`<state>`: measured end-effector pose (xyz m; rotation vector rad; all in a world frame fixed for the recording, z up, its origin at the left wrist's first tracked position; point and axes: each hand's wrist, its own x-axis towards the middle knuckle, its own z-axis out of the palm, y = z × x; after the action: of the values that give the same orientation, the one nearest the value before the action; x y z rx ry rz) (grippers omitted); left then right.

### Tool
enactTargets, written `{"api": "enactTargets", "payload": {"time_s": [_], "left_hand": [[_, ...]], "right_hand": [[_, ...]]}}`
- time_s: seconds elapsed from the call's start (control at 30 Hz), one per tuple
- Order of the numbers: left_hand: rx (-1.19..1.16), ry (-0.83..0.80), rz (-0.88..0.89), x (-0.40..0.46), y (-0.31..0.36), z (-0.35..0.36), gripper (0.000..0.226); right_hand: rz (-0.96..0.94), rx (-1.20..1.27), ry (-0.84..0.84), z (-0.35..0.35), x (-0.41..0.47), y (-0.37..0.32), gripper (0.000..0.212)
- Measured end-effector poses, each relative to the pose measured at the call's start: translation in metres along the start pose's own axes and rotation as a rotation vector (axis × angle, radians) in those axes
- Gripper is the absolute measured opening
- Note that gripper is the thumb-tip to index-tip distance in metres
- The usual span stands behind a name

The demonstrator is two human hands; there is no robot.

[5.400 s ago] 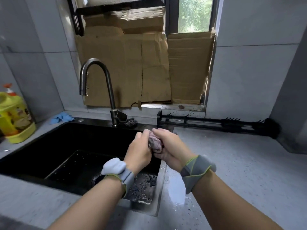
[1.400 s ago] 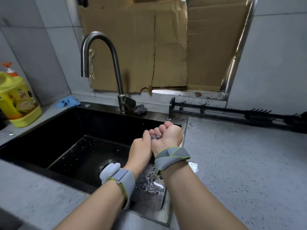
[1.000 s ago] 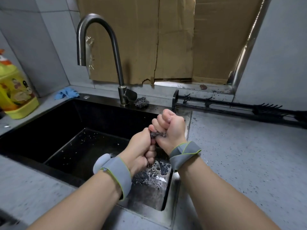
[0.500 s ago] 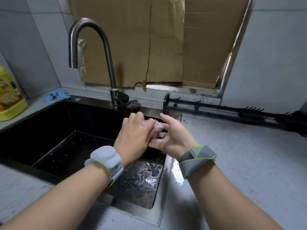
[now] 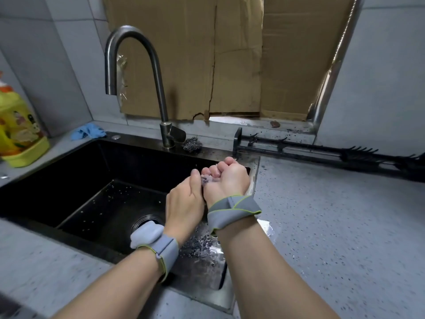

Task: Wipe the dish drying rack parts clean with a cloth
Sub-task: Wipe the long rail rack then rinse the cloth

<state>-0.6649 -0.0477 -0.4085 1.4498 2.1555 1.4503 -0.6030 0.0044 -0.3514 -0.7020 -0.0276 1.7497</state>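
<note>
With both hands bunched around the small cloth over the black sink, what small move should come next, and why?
Probably carry the small wadded cloth rightward to the long black drying-rack part on the speckled grey counter. The right hand and left hand grip it over the black sink; the rack lies untouched.

Sink [image 5: 69, 171] set into the bench [image 5: 333, 226], left of centre. Faucet [image 5: 147, 72] at the sink's back rim, steel scourer [image 5: 192, 145] just right of its base. Drying rack part [image 5: 322, 153] along the bench's back edge, right of the scourer, under the cardboard-covered window [image 5: 207, 54]. Detergent bottle [image 5: 18, 127] far left on the bench, crumpled rag [image 5: 87, 132] behind the sink's left corner. Both hands [image 5: 207, 187] together over the sink's right edge, small cloth [image 5: 205, 179] between them.
</note>
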Motion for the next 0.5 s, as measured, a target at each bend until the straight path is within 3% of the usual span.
{"api": "enactTargets", "payload": {"time_s": [0.13,0.27,0.5], "left_hand": [[-0.232,-0.087,-0.288,0.005,0.011,0.003,0.05],[-0.535,-0.292,-0.672,0.001,0.015,0.008,0.041],[-0.691,-0.417,-0.765,0.002,0.015,0.01,0.044]], "right_hand": [[-0.037,-0.153,-0.126,-0.008,0.003,0.0,0.031],[-0.077,-0.293,-0.25,-0.021,0.01,-0.002,0.033],[-0.091,-0.387,-0.427,-0.029,0.023,-0.007,0.034]]}}
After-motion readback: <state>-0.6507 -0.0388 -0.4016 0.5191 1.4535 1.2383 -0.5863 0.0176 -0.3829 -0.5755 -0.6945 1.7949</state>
